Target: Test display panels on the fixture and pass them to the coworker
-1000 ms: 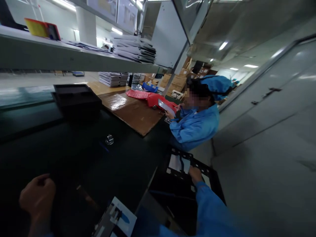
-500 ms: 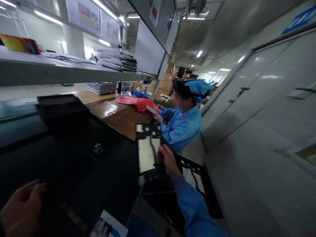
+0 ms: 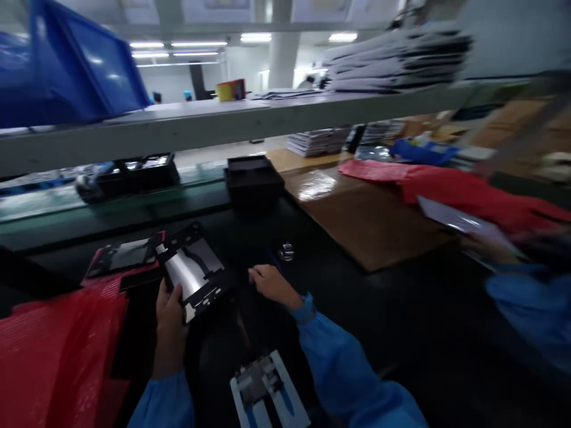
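Strip lights run down a long workroom, with a blue plastic bin (image 3: 75, 65) on the shelf (image 3: 178, 134) at far left. Below, a red mesh bag (image 3: 53, 351) spreads over the dark surface (image 3: 379, 315), a dark glossy panel (image 3: 122, 258) lying on its edge. Now the left hand (image 3: 169, 333) pinches the lower edge of a black frame (image 3: 191, 270) between thumb and fingers, holding it tilted beside that panel. It looks light, thin and fairly stiff, but the shiny sheet inside seems easily scratched, so the outer rim looks like the place to grip. The right hand (image 3: 272, 284) is open and empty, fingers loosely together, near a small metal clip (image 3: 286, 251). Below it sits a white-and-black card (image 3: 267, 386). Far right, a co-worker's hand (image 3: 491, 249) holds a silver panel (image 3: 459, 217) over red plastic (image 3: 473, 199).
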Available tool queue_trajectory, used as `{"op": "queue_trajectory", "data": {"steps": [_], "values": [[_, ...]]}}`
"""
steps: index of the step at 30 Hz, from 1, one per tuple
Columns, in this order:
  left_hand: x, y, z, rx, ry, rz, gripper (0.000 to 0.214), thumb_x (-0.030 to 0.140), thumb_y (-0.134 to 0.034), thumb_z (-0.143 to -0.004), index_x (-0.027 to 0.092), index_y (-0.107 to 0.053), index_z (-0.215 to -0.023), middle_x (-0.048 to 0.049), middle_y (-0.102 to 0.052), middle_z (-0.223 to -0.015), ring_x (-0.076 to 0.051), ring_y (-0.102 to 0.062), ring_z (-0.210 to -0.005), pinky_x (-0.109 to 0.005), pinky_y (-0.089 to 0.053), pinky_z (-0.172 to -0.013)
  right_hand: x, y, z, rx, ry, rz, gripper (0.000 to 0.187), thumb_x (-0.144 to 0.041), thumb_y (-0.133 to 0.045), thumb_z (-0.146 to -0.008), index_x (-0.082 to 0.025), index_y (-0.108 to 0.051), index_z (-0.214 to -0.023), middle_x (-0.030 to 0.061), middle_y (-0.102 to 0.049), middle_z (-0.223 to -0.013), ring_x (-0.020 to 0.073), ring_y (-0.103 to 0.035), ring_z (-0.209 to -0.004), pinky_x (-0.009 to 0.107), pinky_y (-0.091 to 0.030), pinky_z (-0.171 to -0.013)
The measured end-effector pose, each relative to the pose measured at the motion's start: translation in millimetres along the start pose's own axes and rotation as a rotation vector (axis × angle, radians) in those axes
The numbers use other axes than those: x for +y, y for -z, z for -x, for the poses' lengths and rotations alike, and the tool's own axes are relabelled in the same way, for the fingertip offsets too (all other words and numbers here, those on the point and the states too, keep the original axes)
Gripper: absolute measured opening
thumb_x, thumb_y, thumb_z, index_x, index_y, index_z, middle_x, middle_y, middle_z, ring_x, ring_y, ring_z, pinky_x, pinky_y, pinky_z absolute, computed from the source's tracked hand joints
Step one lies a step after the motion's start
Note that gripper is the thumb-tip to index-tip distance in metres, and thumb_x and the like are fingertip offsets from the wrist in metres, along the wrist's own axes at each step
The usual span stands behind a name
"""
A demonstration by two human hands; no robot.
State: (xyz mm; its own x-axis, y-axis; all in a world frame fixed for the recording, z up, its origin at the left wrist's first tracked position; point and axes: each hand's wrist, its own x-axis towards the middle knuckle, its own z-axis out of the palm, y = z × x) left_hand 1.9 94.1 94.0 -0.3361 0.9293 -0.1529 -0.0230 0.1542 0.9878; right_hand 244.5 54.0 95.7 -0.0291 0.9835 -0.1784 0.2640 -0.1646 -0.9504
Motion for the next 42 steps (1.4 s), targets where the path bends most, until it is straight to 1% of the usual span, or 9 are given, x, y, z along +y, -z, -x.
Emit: {"op": "queue_trajectory", "data": {"steps": [3,7,12,21,29,31,36,39,42], "values": [[0,7.3,-18,0.078,0.114,0.12,0.042,0.021,-0.059,-0.082,0.022,-0.063,-0.124,0.0013,-0.069,-0.078,-0.014,-0.066,-0.062,-0.027,-0.059,-0.065,24,-4,2,-0.269,-0.119,0.125,0.053,-0.055,-0.057,-0.094,-0.022,-0.054,-0.053,-0.0029,-0.045,-0.039,0.0098,-0.041,-0.037,0.025,-0.03,-0.042],[-13,5.9,-25,0.024,0.067,0.136,0.043,0.018,-0.058,-0.083,0.02,-0.062,-0.125,0.0011,-0.071,-0.077,-0.014,-0.069,-0.066,-0.026,-0.059,-0.069,29,-23,13,-0.616,-0.184,0.164,0.034,-0.049,-0.07,-0.086,-0.018,-0.07,-0.071,-0.0035,-0.059,-0.048,0.0084,-0.044,-0.038,0.021,-0.031,-0.041],[-40,-5.4,-15,-0.161,0.079,0.024,0.051,0.018,-0.057,-0.086,0.016,-0.055,-0.137,-0.0084,-0.078,-0.097,-0.021,-0.075,-0.085,-0.035,-0.061,-0.081,16,-27,20,-0.79,-0.114,0.092,0.028,-0.043,-0.079,-0.077,-0.017,-0.07,-0.078,-0.0058,-0.059,-0.054,0.0078,-0.05,-0.046,0.018,-0.034,-0.046],[-80,-24.3,-2,-0.261,-0.035,-0.184,0.051,0.018,-0.06,-0.087,0.012,-0.056,-0.137,-0.0162,-0.068,-0.131,-0.025,-0.067,-0.12,-0.036,-0.054,-0.103,18,-14,15,-0.341,0.07,-0.058,0.031,-0.047,-0.074,-0.08,-0.016,-0.074,-0.08,0.0004,-0.065,-0.068,0.013,-0.056,-0.06,0.025,-0.043,-0.058],[-61,-22.4,21,-0.08,-0.337,-0.645,0.061,0.013,-0.055,-0.08,0.006,-0.054,-0.141,-0.0226,-0.059,-0.137,-0.033,-0.051,-0.136,-0.049,-0.039,-0.116,32,-26,5,-0.181,0.085,0.034,0.026,-0.042,-0.072,-0.081,-0.016,-0.072,-0.081,0.0034,-0.068,-0.075,0.0176,-0.06,-0.07,0.029,-0.046,-0.066],[-54,-22.7,30,-0.205,-0.33,-0.591,0.046,0.022,-0.058,-0.083,0.009,-0.066,-0.126,-0.0196,-0.066,-0.124,-0.033,-0.059,-0.123,-0.047,-0.045,-0.109,32,-28,3,-0.198,0.087,0.069,0.029,-0.045,-0.072,-0.08,-0.016,-0.071,-0.081,0.0036,-0.069,-0.074,0.0181,-0.062,-0.07,0.029,-0.047,-0.065],[-52,-31.1,44,-0.917,0.106,-0.206,0.02,0.033,-0.074,-0.068,0.017,-0.071,-0.079,-0.0047,-0.07,-0.075,-0.021,-0.066,-0.073,-0.033,-0.052,-0.074,18,-34,-20,-0.124,0.088,0.27,0.035,-0.046,-0.055,-0.095,-0.015,-0.067,-0.105,0.0038,-0.069,-0.079,0.0168,-0.063,-0.067,0.028,-0.05,-0.061],[-57,-34.3,40,-0.981,0.194,-0.081,0.014,0.027,-0.075,-0.058,0.017,-0.066,-0.063,-0.0022,-0.067,-0.064,-0.017,-0.062,-0.065,-0.03,-0.048,-0.069,2,-44,-43,0.036,0.087,0.461,0.036,-0.038,-0.053,-0.098,-0.014,-0.058,-0.123,0.0099,-0.071,-0.097,0.0204,-0.068,-0.085,0.032,-0.053,-0.076],[-62,-31.6,32,-1.051,0.221,-0.051,0.018,0.028,-0.08,-0.057,0.017,-0.068,-0.063,-0.0036,-0.07,-0.066,-0.019,-0.064,-0.069,-0.03,-0.048,-0.073,-15,-59,-59,0.118,0.055,0.661,0.045,-0.027,-0.075,-0.08,-0.013,-0.06,-0.119,0.0182,-0.068,-0.115,0.0302,-0.066,-0.108,0.041,-0.051,-0.092]]}}
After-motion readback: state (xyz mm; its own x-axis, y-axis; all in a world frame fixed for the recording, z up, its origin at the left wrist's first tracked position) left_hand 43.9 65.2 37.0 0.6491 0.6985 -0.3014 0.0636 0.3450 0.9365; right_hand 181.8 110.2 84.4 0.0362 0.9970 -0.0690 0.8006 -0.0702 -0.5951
